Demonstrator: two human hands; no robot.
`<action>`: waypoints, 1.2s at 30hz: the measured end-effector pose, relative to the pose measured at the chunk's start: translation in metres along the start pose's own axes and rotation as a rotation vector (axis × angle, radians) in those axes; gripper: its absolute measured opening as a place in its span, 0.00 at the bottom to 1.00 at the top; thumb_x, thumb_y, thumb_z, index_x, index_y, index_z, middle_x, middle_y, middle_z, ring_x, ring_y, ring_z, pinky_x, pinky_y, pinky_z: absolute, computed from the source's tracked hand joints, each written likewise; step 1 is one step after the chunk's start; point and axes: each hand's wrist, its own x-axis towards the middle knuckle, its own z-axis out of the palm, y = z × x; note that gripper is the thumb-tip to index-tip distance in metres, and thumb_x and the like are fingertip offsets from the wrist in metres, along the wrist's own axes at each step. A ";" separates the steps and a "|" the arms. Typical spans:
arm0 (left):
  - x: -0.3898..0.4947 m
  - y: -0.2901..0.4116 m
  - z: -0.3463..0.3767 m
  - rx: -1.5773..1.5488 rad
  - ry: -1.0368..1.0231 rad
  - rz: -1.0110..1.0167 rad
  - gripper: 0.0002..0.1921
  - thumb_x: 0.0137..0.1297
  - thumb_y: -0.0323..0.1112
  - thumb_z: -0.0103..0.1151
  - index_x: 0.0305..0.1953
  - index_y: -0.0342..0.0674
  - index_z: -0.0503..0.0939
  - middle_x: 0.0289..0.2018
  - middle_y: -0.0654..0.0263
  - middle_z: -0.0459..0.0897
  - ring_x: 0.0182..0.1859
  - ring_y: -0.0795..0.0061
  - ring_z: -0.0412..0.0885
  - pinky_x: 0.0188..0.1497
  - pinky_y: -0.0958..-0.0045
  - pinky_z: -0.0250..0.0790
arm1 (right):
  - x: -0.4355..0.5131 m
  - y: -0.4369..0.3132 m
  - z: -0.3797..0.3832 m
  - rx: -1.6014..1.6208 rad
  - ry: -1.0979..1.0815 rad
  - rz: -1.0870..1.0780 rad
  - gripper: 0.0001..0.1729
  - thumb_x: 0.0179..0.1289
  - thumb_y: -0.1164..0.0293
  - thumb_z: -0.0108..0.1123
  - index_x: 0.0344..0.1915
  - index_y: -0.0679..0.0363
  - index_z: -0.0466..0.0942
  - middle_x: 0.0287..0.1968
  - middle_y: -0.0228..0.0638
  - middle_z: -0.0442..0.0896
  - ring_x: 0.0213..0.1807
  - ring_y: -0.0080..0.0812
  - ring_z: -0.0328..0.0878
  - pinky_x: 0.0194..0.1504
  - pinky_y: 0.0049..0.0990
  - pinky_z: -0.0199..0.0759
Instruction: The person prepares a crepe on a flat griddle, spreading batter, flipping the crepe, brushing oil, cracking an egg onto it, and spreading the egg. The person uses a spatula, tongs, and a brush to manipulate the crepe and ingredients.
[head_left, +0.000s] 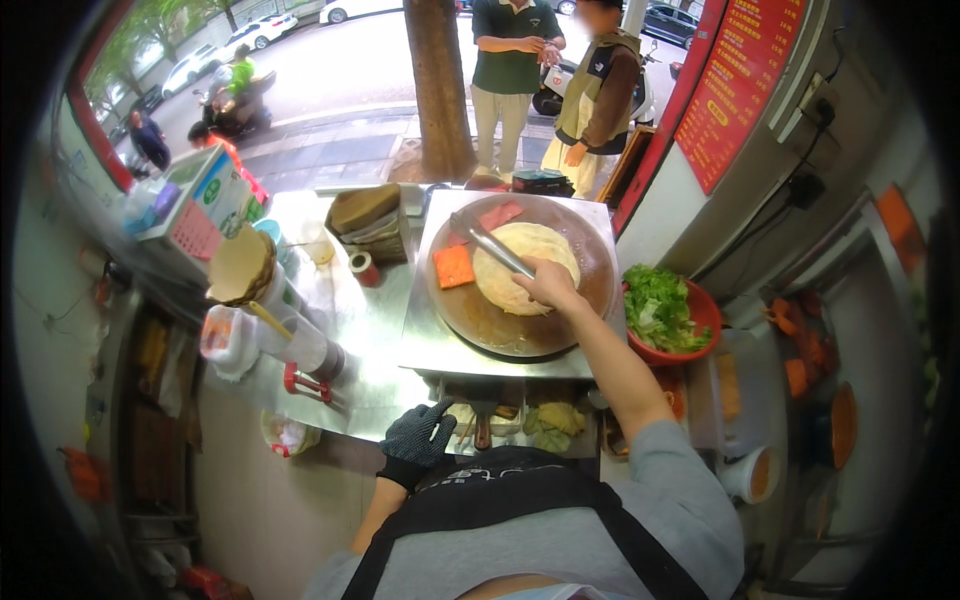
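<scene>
My bare right hand (551, 283) grips the handle end of metal tongs (491, 244) above the round griddle (517, 341). Beneath the tongs lies a round pale flatbread (525, 262). Their far end reaches the griddle's upper left, by pinkish slices (501, 216) that look like meat. An orange square piece of food (454, 267) rests at the flatbread's left edge. My left hand (420, 435), in a dark dotted glove, is low at the counter's front edge, its fingers somewhat apart and nothing visible in them.
Right of the griddle stands a red bowl (701, 319) of lettuce (660, 307). On the left of the steel counter (375, 322) are stacked wafer-like rounds (241, 266), a tall clear container (304, 345) and a red-handled tool (306, 382). Two people stand beyond the counter.
</scene>
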 end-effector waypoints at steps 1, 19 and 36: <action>-0.002 -0.001 0.000 0.007 0.001 -0.009 0.18 0.66 0.47 0.49 0.51 0.48 0.76 0.33 0.57 0.79 0.37 0.59 0.79 0.39 0.60 0.71 | 0.001 -0.001 -0.001 0.086 -0.032 0.041 0.20 0.57 0.58 0.59 0.50 0.48 0.78 0.39 0.44 0.83 0.43 0.44 0.80 0.46 0.37 0.71; -0.006 -0.017 0.003 0.044 0.074 0.048 0.15 0.64 0.43 0.51 0.51 0.51 0.77 0.28 0.59 0.78 0.32 0.60 0.78 0.35 0.61 0.69 | 0.027 0.053 -0.021 -0.018 0.249 0.018 0.24 0.58 0.56 0.60 0.51 0.56 0.76 0.24 0.38 0.83 0.20 0.28 0.80 0.29 0.28 0.74; 0.048 0.124 -0.093 -0.841 -0.274 0.985 0.25 0.55 0.33 0.63 0.56 0.40 0.72 0.42 0.57 0.79 0.45 0.61 0.78 0.49 0.64 0.70 | -0.194 0.071 0.004 1.260 0.102 0.209 0.20 0.71 0.64 0.44 0.58 0.62 0.64 0.31 0.31 0.74 0.19 0.21 0.70 0.17 0.18 0.62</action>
